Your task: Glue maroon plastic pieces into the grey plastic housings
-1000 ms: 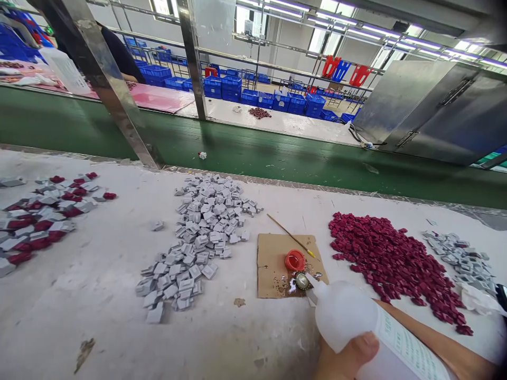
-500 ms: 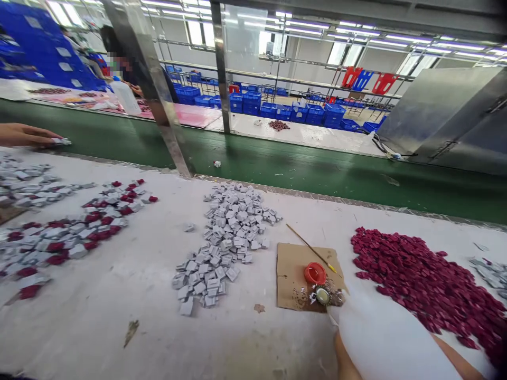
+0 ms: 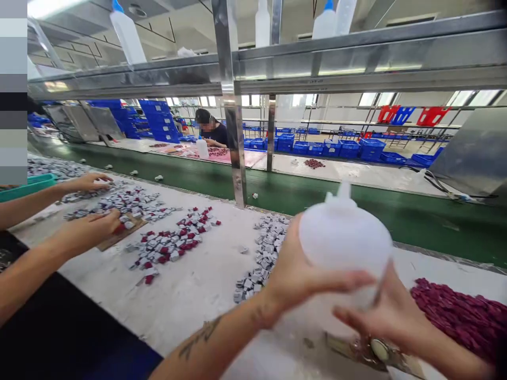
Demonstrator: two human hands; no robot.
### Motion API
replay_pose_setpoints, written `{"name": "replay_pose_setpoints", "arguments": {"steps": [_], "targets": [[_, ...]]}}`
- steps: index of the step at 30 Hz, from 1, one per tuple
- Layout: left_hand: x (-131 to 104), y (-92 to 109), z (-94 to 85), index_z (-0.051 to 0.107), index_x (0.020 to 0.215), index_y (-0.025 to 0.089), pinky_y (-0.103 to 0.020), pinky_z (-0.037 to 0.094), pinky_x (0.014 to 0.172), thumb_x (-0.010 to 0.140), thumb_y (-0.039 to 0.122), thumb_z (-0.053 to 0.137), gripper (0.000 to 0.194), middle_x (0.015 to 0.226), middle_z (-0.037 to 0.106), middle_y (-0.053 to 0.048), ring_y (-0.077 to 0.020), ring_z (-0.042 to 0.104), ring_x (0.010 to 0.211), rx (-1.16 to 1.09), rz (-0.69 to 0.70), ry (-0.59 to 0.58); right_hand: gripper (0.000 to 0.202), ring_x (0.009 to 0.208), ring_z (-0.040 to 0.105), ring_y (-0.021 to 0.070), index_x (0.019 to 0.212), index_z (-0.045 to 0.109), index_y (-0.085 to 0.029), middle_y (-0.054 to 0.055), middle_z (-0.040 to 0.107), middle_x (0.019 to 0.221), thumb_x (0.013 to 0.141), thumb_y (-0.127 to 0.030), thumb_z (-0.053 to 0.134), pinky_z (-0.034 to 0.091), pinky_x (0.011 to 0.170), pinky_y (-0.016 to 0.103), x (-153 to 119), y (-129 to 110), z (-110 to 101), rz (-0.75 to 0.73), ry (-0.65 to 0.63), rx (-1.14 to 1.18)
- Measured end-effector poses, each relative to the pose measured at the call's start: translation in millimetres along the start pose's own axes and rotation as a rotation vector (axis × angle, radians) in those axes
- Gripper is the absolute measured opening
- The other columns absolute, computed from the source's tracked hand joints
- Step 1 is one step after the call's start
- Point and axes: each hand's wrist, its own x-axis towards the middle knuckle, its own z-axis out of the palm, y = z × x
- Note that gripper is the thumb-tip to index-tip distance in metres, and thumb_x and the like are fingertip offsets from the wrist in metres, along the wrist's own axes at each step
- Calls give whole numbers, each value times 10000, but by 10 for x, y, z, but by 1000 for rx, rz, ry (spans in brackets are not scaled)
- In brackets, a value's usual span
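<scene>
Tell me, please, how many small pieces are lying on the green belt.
5 visible: four pieces spaced along the belt left of the near metal post, and one piece just right of it. The held bottle or the post may hide more.

- Left hand (image 3: 295, 272): wrapped around 1 white bottle (image 3: 344, 237), nozzle upward.
- Right hand (image 3: 386, 311): at the bottle's lower right side; blurred, contact unclear.
- Cardboard (image 3: 336, 345): below the hands, bearing 1 round cap (image 3: 379, 349).
- Maroon pile (image 3: 459, 311): right of the bottle.
- Grey pile (image 3: 269, 248): left of the bottle, partly hidden.
- Co-worker's hands (image 3: 97, 227): at far-left pieces (image 3: 130, 203).
- Green belt (image 3: 190, 179): beyond the worktable (image 3: 198, 290).
</scene>
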Motion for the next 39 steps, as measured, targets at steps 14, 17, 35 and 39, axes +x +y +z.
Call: {"name": "replay_pose_setpoints", "arguments": {"steps": [14,17,35,39], "targets": [[1088,285,-2372,566,1250,172,-505,504,943,919,304,629,362,1295,581,-99,-270,595,1135,645,232,148,570,1250,456,324,1384,427,-205,124,388,1429,901,-384,671,418,1022,561,2189,697,2079,-89,-107,322],[1093,166,-2627,575,1241,171,-498,514,933,922,309,626,351,1281,594,-99,-263,609,1117,692,204,119,543,1234,477,312,1379,439,-201,121,410,1415,914,-374,659,434,1013,551,2184,857,2339,-97,-141,289],[157,-1152,-2122,365,1444,122,-436,186,1216,924,555,435,681,1575,322,-168,-276,228,1483,744,-124,289,300,1144,562,244,1184,600,-171,93,573,1258,980,-387,559,461,1003,484,1908,1425,1377,-24,-796,-55],[310,-1117,-2123,365,1447,110,-462,189,1210,946,595,351,697,1576,322,-176,-276,258,1474,728,-163,249,273,1076,597,222,1145,616,-167,82,605,1195,979,-378,565,496,963,450,1731,1132,1525,-54,-860,-10]]}}
